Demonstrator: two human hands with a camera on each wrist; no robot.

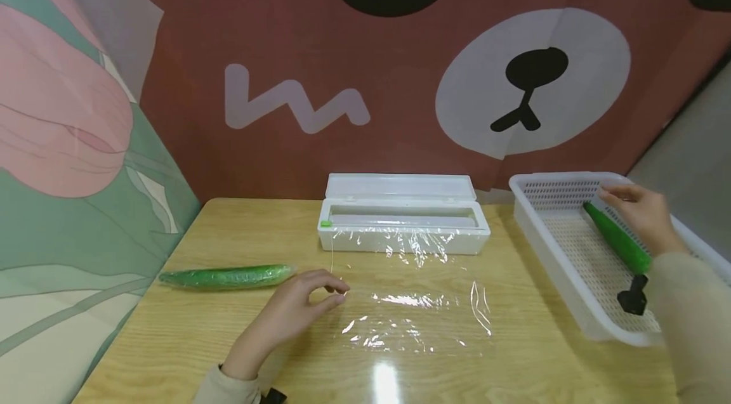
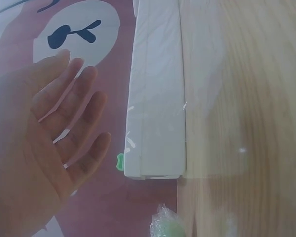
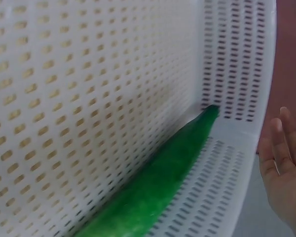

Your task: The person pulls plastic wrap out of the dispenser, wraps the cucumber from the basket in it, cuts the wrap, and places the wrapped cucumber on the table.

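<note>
A reddish-brown cloth backdrop (image 1: 297, 23) printed with a cartoon bear's face spans the rear, meeting a green-and-pink floral cloth (image 1: 63, 106) on the left. Before them lies a light wood-grain table (image 1: 531, 334). At its right side sits a white rectangular perforated plastic basket (image 1: 565, 233). A clear, shiny sheet of plastic film (image 1: 411, 301) spreads over the tabletop in front of a long white plastic dispenser box (image 1: 403, 206), reaching back across the box's front; the lid stands raised along the back edge.

A long dark-green cucumber (image 1: 619, 239) lies lengthwise inside the basket, near its right wall. Another long green cucumber in crinkled clear film (image 1: 228, 277) lies crosswise on the table, left of the sheet.

The person's right hand (image 1: 642, 214) is over the basket, just beside the dark-green cucumber; its fingers are slightly apart and bent, holding nothing. The left hand (image 1: 297, 306) is at the sheet's left edge, near the filmed cucumber's end, its fingers spread and gently curved; whether the fingertips touch the sheet cannot be told. Smallest, a bright green plastic tab (image 1: 326, 224) sits at the box's left end.
</note>
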